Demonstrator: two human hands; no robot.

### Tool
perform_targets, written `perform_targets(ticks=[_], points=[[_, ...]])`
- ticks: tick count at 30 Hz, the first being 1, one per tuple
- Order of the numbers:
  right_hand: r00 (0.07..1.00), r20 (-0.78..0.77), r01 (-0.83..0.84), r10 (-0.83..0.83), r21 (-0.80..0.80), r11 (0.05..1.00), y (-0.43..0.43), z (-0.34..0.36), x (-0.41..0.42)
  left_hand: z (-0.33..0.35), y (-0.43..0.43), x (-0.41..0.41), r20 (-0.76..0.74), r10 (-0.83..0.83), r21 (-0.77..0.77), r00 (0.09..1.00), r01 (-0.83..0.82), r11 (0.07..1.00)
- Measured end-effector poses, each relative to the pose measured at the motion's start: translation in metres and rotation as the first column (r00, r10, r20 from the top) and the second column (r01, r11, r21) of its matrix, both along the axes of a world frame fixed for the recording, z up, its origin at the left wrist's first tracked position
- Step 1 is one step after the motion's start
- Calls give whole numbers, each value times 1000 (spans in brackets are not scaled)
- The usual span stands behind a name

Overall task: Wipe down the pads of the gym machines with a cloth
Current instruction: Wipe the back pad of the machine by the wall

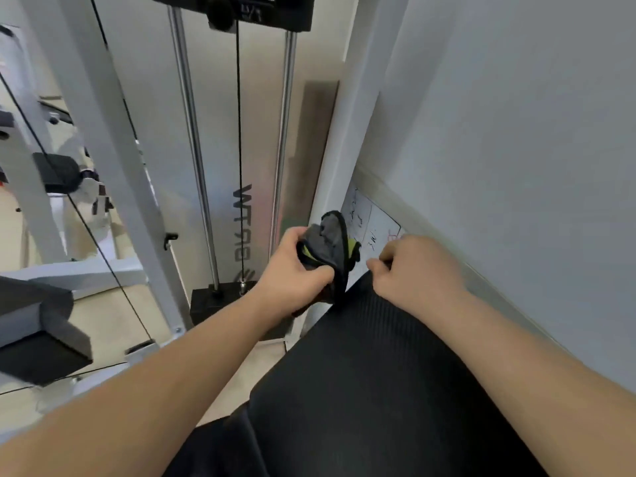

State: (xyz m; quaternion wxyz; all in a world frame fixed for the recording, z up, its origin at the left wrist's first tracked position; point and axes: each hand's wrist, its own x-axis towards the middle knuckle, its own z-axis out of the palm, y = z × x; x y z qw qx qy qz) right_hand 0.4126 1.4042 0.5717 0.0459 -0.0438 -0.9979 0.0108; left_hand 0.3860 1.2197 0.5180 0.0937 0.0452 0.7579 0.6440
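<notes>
Partly hidden cloth (331,241) in left hand (294,270)

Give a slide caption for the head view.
Left hand grips a grey cloth by the black pad, right hand beside it.

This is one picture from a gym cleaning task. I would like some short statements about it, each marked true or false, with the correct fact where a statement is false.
1. The left hand holds the cloth. True.
2. The cloth is plain white. False: it is grey and black with some yellow-green.
3. The black pad lies next to the wall. True.
4. The right hand also holds the cloth. False: it is apart from the cloth, at the pad's far end, fingers curled.
5. A dark cable hangs between two shiny rods. True.
</notes>
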Motion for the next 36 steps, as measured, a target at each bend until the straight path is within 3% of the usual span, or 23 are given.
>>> perform_targets(ticks=[4,8,10,15,17,23,26,30,33,36], points=[[991,-88,104,-103,3,995,-4,-10,4,-7,39,-25,120,-361,158,925,341,927],[979,-122,163,-162,-1,987,-5,-13,7,-36,50,-17,116,-345,269,931,305,913],[974,-141,182,-179,14,983,-8,-14,7,-56,37,-18,158,-353,243,922,310,919],[968,-196,182,-154,134,974,-21,-16,12,-120,-31,7,426,-278,-61,861,334,940],[970,-205,172,-127,219,960,-25,-21,13,-131,-39,12,471,-268,-101,841,353,930],[958,-276,145,-74,244,959,-29,-32,17,-71,14,-16,131,-298,124,946,283,951],[958,-284,123,-42,273,954,-29,-33,18,-74,21,-8,29,-239,58,971,237,970],[953,-302,102,-18,264,959,-30,-36,19,-110,-2,7,49,-218,-3,975,218,976],[952,-305,107,-21,269,957,-30,-37,20,-113,-14,9,186,-243,-81,952,261,962],[949,-313,111,-21,274,955,-30,-38,20,-84,-4,2,150,-258,8,954,260,966]])
